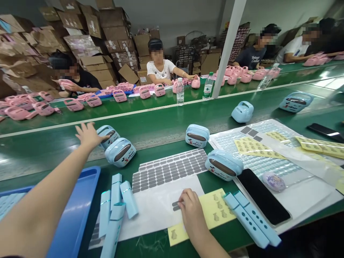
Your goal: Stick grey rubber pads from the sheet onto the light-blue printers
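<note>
My left hand (88,137) is stretched out with fingers spread at the edge of the conveyor, beside a light-blue case (108,136); a second blue case (120,152) sits just in front of that one. My right hand (190,208) has its fingertips pinched together at a small grey oval sticker (176,206) on white backing paper (153,211). Whether a sticker is between those fingertips is too small to tell. Under the right wrist lies a yellow sticker sheet (215,209). Behind the paper is a sheet of grey ovals (169,170).
Blue bars (111,215) lie beside a blue tray (91,182) at left. More blue cases (224,165), a phone (264,197) and blue bars (252,218) are at right. Across the green conveyor (158,118), people handle pink cases (119,95) near water bottles (180,92).
</note>
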`<state>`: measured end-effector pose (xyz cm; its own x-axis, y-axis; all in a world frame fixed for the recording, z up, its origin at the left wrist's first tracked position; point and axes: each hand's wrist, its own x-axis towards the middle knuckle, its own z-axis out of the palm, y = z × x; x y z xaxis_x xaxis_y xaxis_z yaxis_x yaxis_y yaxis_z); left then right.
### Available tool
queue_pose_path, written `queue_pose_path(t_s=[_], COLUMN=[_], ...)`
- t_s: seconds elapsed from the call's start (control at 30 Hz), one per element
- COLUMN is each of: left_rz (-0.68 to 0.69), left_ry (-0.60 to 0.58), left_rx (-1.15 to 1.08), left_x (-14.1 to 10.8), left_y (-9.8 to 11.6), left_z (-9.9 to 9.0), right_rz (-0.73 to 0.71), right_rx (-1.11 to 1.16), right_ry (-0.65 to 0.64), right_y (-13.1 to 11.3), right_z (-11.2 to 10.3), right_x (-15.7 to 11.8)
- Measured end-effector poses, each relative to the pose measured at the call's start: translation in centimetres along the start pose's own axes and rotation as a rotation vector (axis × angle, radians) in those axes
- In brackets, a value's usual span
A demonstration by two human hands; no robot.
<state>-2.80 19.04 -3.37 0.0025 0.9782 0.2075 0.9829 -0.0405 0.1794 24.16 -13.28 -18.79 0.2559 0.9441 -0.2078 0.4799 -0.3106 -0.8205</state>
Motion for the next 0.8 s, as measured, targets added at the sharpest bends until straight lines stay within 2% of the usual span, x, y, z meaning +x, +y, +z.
queue_pose_path(t_s=[0.07,0.1,0.17,0.27,0.37,0.43,0.53,0.6,0.7,0.8], left_rz=[0.031,0.035,0.046,0.083,0.144,0.214,0.213,0.157,0.066,0.091], left_ry=[0.123,0.14,0.039,-0.181,-0.185,-0.166,-0.16,-0.143,-0.134,-0.111], left_rx=[-0.008,-0.026,-0.053,-0.001,0.07,0.077,0.037,-0.007,-0.018,0.037], left_x=[-0.8,-1.5,-3.5,-7.6,-11.0,-12.0,-11.7,-10.8,-9.6,-9.2], left_y=[1.5,2.4,4.0,5.7,6.2,6.0,5.3,4.8,4.1,3.9], left_z=[-1.4,-2.0,-2.7,-2.3,-1.6,-1.3,-0.8,-0.1,1.2,1.8], right_rz=[0.044,0.051,0.042,-0.047,-0.194,-0.226,-0.178,-0.209,-0.426,-0.564], right_rx=[0.003,0.013,0.057,0.158,0.249,0.253,0.212,0.144,-0.157,-0.414], right_ry=[0.001,0.006,0.023,0.088,0.206,0.201,0.149,0.245,0.484,0.559], right_y=[-0.6,-0.7,-0.5,0.5,1.0,0.9,0.4,0.3,0.6,0.8], right_z=[0.0,-0.1,-0.4,-0.9,-1.2,-1.3,-1.4,-1.3,-0.7,-0.1], right_x=[0.1,0.1,-0.1,-0.6,-1.1,-1.4,-1.6,-1.8,-2.4,-2.8])
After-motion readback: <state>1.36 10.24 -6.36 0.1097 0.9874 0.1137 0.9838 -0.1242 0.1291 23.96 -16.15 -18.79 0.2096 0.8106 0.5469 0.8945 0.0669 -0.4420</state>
